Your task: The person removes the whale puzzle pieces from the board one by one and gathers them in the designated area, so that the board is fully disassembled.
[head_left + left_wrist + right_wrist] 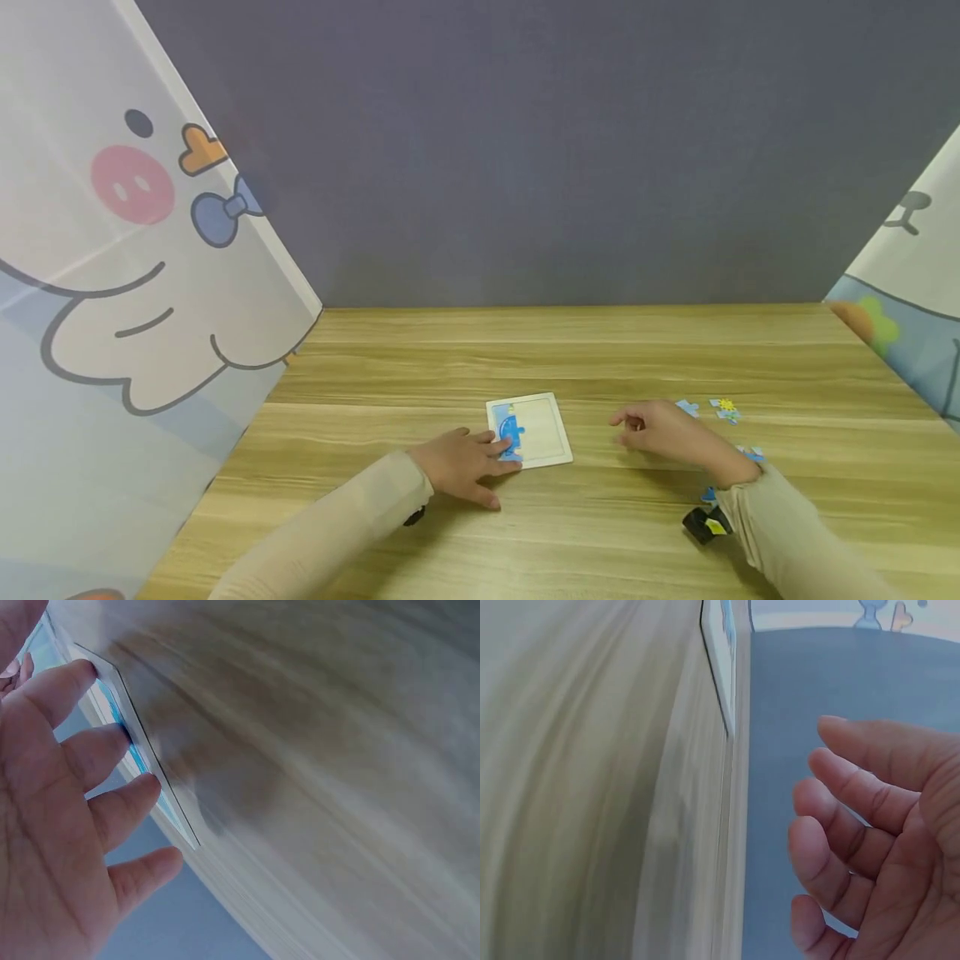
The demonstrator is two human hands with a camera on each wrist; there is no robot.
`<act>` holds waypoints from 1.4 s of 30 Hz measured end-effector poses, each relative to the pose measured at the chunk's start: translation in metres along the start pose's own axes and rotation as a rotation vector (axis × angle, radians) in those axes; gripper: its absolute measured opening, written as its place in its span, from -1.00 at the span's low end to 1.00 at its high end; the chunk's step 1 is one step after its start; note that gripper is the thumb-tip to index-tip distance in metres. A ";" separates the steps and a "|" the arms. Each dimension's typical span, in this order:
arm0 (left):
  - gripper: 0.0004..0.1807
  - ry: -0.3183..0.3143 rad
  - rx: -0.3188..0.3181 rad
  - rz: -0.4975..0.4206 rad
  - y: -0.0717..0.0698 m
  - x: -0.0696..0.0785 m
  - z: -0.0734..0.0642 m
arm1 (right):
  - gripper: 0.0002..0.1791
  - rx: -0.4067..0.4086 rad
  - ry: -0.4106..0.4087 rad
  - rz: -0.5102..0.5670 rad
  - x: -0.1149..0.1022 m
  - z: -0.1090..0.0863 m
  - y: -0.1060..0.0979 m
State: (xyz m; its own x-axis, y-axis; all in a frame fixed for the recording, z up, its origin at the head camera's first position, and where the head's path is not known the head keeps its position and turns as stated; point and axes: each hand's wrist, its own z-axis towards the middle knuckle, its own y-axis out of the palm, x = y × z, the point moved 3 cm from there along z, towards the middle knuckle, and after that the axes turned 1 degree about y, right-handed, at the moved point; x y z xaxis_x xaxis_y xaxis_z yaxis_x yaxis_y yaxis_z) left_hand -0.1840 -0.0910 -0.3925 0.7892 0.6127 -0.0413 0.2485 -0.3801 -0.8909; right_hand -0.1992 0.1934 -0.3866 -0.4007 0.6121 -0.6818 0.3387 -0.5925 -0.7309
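A square jigsaw tray (545,435) with a pale border lies on the table, its left side filled with blue puzzle pieces (507,427). My left hand (459,467) rests at the tray's left edge, its spread fingers reaching over the blue pieces. In the left wrist view, fingertips (150,784) lie right at the tray's rim. To the right of the tray, my right hand (663,429) hovers over the table with loosely curled fingers. Nothing shows between its thumb and fingers (810,840) in the right wrist view.
Loose puzzle pieces lie around the right forearm: a light blue one (687,408), a cluster with a yellow sun (726,406), a blue-and-white one (752,454) and a blue one (708,495). A grey wall (525,167) stands behind the wooden table (420,375), with printed curtains (187,292) at both sides.
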 end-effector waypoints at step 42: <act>-0.36 0.041 -0.045 -0.023 0.001 -0.013 0.007 | -0.69 -0.216 0.092 -0.177 -0.055 0.105 0.065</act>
State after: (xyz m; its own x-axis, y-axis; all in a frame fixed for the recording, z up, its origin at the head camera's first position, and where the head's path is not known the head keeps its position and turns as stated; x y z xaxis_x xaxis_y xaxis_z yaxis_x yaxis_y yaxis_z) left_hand -0.1983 -0.0948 -0.3964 0.8053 0.5929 -0.0014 0.2912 -0.3976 -0.8701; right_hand -0.2447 0.0668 -0.3934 -0.3942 0.7467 -0.5358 0.4479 -0.3530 -0.8214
